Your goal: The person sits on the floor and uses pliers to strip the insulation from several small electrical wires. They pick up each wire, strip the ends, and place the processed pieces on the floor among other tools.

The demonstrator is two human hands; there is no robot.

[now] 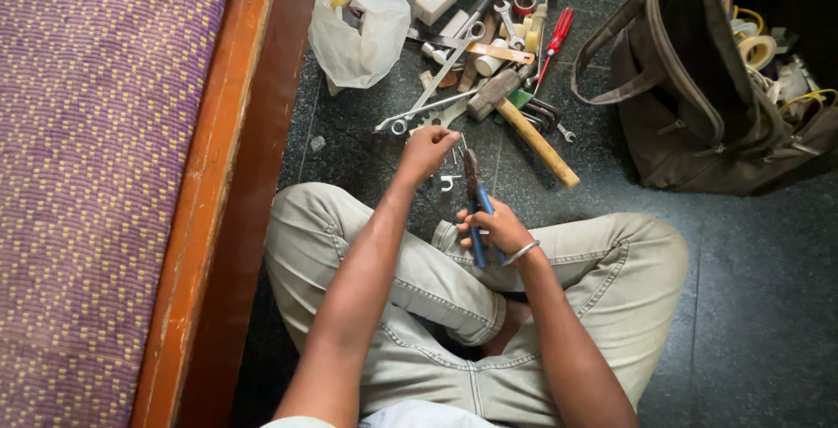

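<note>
Sitting cross-legged on the dark stone floor [751,306], a person grips blue-handled pliers [476,205] in the right hand [499,229]; the left hand [428,150] pinches something small near scattered tools [489,53].

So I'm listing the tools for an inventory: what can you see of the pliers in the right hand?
The pliers have dark metal jaws and blue-sleeved handles. The right hand grips the handles above the person's lap, holding the tool nearly upright in the picture, nose pointing away toward the tool pile. The jaws look closed or nearly so. The left hand is raised just beside the nose; whether it touches is unclear.
</note>
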